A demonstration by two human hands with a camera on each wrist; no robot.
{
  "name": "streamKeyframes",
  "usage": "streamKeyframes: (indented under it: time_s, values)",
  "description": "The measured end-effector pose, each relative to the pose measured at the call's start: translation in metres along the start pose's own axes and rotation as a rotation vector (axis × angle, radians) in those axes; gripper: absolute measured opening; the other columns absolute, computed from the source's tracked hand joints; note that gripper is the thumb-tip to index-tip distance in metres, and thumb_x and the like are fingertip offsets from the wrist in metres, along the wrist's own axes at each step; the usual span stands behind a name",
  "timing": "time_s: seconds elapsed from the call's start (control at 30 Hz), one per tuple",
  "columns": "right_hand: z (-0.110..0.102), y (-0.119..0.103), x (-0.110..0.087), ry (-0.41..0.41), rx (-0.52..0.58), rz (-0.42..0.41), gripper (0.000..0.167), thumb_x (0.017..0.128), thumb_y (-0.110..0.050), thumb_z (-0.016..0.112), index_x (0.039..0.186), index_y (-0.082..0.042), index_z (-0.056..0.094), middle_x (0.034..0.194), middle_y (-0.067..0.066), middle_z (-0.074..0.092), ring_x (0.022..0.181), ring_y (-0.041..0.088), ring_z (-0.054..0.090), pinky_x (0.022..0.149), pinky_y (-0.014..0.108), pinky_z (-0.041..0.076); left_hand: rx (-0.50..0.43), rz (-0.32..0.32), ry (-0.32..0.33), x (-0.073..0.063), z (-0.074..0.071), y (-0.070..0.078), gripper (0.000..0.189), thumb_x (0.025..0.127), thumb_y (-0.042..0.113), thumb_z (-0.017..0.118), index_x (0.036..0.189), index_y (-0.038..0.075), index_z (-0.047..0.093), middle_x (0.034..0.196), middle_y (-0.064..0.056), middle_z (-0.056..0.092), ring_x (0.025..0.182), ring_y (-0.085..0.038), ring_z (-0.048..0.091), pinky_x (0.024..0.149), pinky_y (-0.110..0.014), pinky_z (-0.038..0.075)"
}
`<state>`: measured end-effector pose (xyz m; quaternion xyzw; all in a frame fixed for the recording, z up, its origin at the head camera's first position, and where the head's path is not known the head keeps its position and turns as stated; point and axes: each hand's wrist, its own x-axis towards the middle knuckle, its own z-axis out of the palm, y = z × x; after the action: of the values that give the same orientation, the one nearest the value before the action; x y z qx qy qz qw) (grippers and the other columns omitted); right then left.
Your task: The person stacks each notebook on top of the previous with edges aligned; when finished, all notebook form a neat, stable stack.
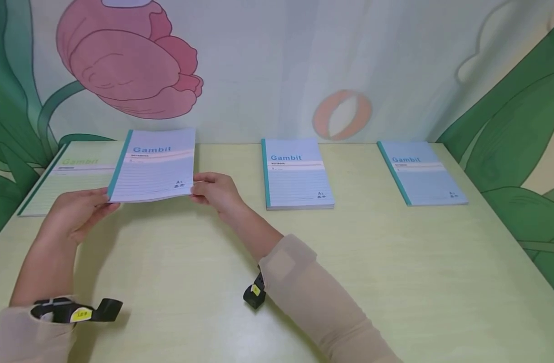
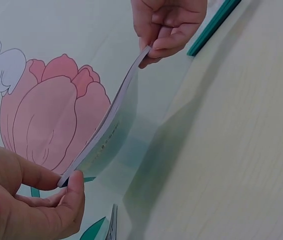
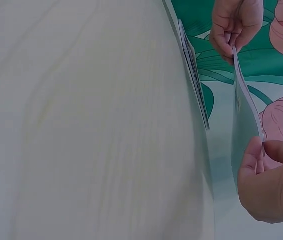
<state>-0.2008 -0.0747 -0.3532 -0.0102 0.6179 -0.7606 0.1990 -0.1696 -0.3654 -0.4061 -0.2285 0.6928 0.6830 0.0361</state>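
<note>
A blue-spined "Gambit" notebook (image 1: pixel 156 166) is held up off the table between both hands, its cover facing up. My left hand (image 1: pixel 79 212) pinches its near left corner, thumb on one face and fingers on the other. At the near right corner my right hand (image 1: pixel 218 191) pinches it the same way. In the left wrist view the notebook (image 2: pixel 106 120) sags slightly between the two grips, and a shadow falls below it. A green-spined notebook (image 1: pixel 59 181) lies on the table at the far left, partly hidden behind the held one.
Two more blue notebooks lie on the pale wooden table (image 1: pixel 190 282): one in the middle (image 1: pixel 297 174), another at the right (image 1: pixel 424 174). Behind the table's back edge rises a wall (image 1: pixel 258 65) painted with flowers and leaves. Each wrist wears a black strap (image 1: pixel 77 311).
</note>
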Motion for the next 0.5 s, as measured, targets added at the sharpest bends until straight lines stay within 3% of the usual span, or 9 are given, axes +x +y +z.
streamKeyframes:
  time_s: [0.3,0.5]
  values:
    - [0.0003,-0.0013,-0.0059,0.006,-0.056,-0.044,0.030,0.083,0.013,0.057,0.113,0.009,0.059,0.074,0.006,0.059,0.063,0.015,0.059,0.064,0.024,0.054,-0.003,0.036,-0.008,-0.0042,-0.0009,-0.0020,0.049,0.090,0.018,0.060,0.133,0.002,0.044,0.112,-0.006,0.051,0.088,-0.014,0.060,0.080,-0.023,0.051]
    - [-0.0018,0.0005,-0.0073,0.007,-0.065,-0.060,0.030,0.083,0.014,0.057,0.112,0.009,0.059,0.075,0.007,0.059,0.065,0.015,0.058,0.066,0.025,0.054,-0.003,0.034,-0.001,-0.0017,0.0010,-0.0037,0.059,0.090,0.020,0.061,0.139,-0.001,0.036,0.120,-0.011,0.045,0.090,-0.014,0.060,0.080,-0.022,0.050]
